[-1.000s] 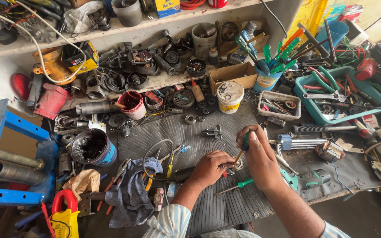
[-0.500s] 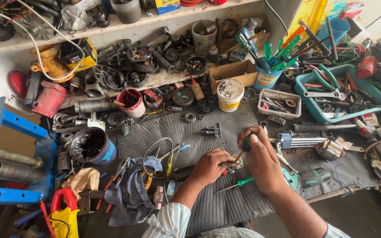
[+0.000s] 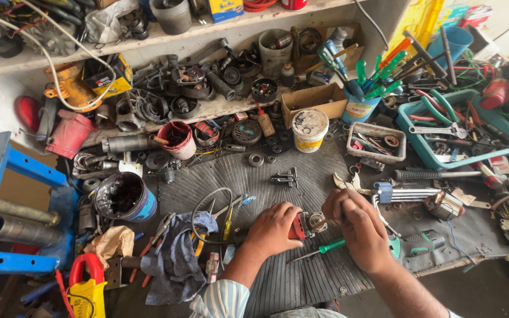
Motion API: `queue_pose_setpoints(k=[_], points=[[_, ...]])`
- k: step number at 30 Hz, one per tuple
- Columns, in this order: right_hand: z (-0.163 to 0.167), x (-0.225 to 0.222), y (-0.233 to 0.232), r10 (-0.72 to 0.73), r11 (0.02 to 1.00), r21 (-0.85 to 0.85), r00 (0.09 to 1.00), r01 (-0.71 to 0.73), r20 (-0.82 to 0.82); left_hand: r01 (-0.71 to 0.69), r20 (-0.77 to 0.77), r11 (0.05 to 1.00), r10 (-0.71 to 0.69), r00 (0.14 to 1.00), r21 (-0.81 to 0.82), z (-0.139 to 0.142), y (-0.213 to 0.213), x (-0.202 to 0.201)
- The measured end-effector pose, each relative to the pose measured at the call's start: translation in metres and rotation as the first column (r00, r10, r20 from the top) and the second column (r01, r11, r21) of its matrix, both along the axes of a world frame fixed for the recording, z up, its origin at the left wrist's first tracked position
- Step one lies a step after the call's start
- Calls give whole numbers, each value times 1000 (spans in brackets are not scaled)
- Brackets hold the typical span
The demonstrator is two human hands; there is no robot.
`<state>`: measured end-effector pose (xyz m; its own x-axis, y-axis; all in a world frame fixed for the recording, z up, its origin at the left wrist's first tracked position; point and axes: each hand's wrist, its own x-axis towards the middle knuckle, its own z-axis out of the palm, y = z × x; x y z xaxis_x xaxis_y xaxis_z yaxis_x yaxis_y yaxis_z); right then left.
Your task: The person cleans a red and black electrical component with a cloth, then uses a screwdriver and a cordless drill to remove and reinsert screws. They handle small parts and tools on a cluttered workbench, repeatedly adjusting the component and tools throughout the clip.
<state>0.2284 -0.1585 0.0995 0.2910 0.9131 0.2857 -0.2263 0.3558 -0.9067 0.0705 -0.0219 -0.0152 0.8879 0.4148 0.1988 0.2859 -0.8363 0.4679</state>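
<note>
On the ribbed black rubber mat (image 3: 301,277) my left hand (image 3: 275,228) grips a small red-and-metal motor part (image 3: 306,224). My right hand (image 3: 357,227) is closed around the handle of a tool whose tip meets the metal end of that part; the tool is mostly hidden by my fingers. A green-handled screwdriver (image 3: 320,249) lies on the mat just below both hands. A small dark metal fitting (image 3: 284,177) sits on the mat further back.
A black-filled can (image 3: 122,199), blue rag (image 3: 175,259) and yellow-red clamp meter (image 3: 86,288) lie left. White tub (image 3: 308,129), grey tray (image 3: 376,142), teal bin of tools (image 3: 460,126) and cup of screwdrivers (image 3: 360,100) stand behind. Shelves hold many motor parts.
Both hands have stayed over the same spot on the mat, shifting only slightly lower and closer together on the part.
</note>
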Motion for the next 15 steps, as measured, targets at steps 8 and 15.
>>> queue_pose_setpoints(k=[8,15], points=[[28,-9,-1,-262,964,73,852,257,452,-50,-107,999,48,993,-14,-8,-2,5],[6,-16,5,-293,954,-23,946,299,140,-52,-305,998,39,951,-33,-2,0,14]])
